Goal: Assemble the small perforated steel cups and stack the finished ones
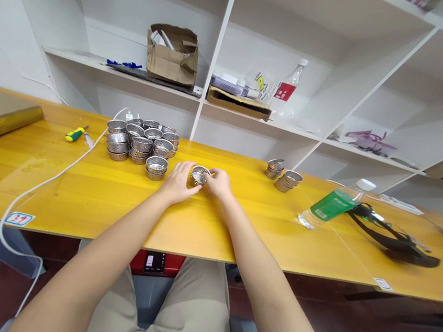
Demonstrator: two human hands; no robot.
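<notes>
A small perforated metal cup [199, 175] stands on the yellow table between my hands. My left hand [179, 183] curls round its left side, thumb at the front. My right hand [218, 181] pinches the cup's right rim. To the left, several stacks of similar metal cups [142, 143] stand close together, with a short stack [157, 167] at their front. Further right are two small stacks, one [276, 167] near the shelf and a tilted one [288, 180] beside it.
A white cable [51, 179] crosses the yellow table [88, 198] at left, near a green and yellow screwdriver [75, 134]. At right lie a green-labelled bottle [333, 205] and a black strap [396, 244]. White shelves [278, 140] line the back.
</notes>
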